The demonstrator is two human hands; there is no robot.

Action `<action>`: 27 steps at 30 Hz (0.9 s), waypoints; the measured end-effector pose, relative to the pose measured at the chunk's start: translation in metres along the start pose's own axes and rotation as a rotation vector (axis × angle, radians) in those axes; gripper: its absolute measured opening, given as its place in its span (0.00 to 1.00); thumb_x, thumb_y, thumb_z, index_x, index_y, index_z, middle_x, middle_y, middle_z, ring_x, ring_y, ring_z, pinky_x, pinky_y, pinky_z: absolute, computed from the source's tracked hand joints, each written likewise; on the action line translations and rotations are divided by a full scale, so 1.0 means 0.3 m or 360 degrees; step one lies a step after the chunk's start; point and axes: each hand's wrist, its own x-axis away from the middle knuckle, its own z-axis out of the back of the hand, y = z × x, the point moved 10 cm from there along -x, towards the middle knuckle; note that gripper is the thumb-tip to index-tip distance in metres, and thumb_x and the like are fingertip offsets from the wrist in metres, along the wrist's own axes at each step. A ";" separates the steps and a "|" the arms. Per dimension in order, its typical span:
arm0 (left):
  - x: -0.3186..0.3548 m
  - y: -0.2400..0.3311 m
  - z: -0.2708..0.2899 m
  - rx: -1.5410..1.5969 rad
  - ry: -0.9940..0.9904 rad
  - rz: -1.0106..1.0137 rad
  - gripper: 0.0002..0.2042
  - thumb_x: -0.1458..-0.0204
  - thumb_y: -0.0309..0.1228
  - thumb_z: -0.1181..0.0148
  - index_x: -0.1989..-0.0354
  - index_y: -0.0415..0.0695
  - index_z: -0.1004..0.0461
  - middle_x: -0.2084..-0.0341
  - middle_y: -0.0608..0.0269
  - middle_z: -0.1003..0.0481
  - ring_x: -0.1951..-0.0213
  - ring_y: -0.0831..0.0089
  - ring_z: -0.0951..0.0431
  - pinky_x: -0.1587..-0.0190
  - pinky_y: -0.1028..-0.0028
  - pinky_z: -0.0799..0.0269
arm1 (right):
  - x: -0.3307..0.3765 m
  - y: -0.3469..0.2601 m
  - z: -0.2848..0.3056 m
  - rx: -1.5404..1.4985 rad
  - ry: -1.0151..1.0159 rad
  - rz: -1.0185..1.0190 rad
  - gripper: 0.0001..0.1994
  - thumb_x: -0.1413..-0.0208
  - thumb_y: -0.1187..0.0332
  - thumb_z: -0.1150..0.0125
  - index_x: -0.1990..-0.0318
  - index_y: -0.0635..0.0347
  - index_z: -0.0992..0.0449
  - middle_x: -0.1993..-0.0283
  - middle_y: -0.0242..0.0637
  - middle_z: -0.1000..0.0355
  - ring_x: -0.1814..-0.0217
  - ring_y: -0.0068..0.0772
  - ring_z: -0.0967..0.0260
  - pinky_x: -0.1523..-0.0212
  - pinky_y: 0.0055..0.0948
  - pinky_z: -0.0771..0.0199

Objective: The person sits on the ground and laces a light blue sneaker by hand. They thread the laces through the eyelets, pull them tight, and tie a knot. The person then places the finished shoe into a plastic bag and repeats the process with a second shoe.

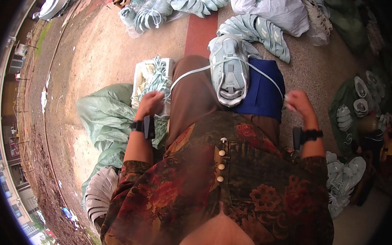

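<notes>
A pale grey-blue shoe upper [228,75] lies across my lap, its toe toward me. A light shoelace [193,72] runs out from both sides of the shoe's upper part. My left hand [151,103] is closed in a fist at the lace's left end, beside my thigh. My right hand [298,102] is closed on the lace's right end, off to the right of my lap. The lace stretches between the two hands across the shoe. Under the shoe, a blue cloth [263,88] covers my right thigh. Both hands are slightly blurred.
A white box [139,70] of loose laces stands by my left knee, with a green sack [103,111] beside it. Nested shoe uppers [258,30] lie ahead. White plastic bags [277,11] sit beyond. More shoe uppers [346,174] are piled at my right.
</notes>
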 end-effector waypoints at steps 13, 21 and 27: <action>-0.274 0.338 -0.587 -0.0451 -0.0327 -0.0480 0.06 0.51 0.27 0.42 0.77 0.42 0.29 0.78 0.72 0.28 0.76 0.85 0.32 0.70 0.82 0.36 | -0.423 -0.313 -0.319 -0.0310 0.0272 0.0608 0.10 0.61 0.77 0.37 0.85 0.62 0.34 0.83 0.24 0.40 0.79 0.17 0.47 0.77 0.22 0.45; -0.278 0.333 -0.602 -0.0405 -0.0292 -0.0556 0.06 0.51 0.26 0.43 0.78 0.42 0.29 0.80 0.73 0.29 0.78 0.86 0.34 0.74 0.83 0.38 | -0.359 -0.446 -0.399 0.1080 0.0843 0.1151 0.12 0.66 0.73 0.33 0.84 0.64 0.34 0.85 0.41 0.38 0.83 0.32 0.43 0.78 0.30 0.39; -0.291 0.336 -0.586 -0.0492 0.0010 -0.0664 0.06 0.51 0.27 0.43 0.78 0.41 0.27 0.83 0.72 0.29 0.81 0.87 0.35 0.77 0.84 0.39 | -0.351 -0.388 -0.350 0.0602 0.0731 0.0721 0.08 0.57 0.70 0.40 0.80 0.62 0.31 0.79 0.49 0.32 0.74 0.53 0.32 0.72 0.44 0.35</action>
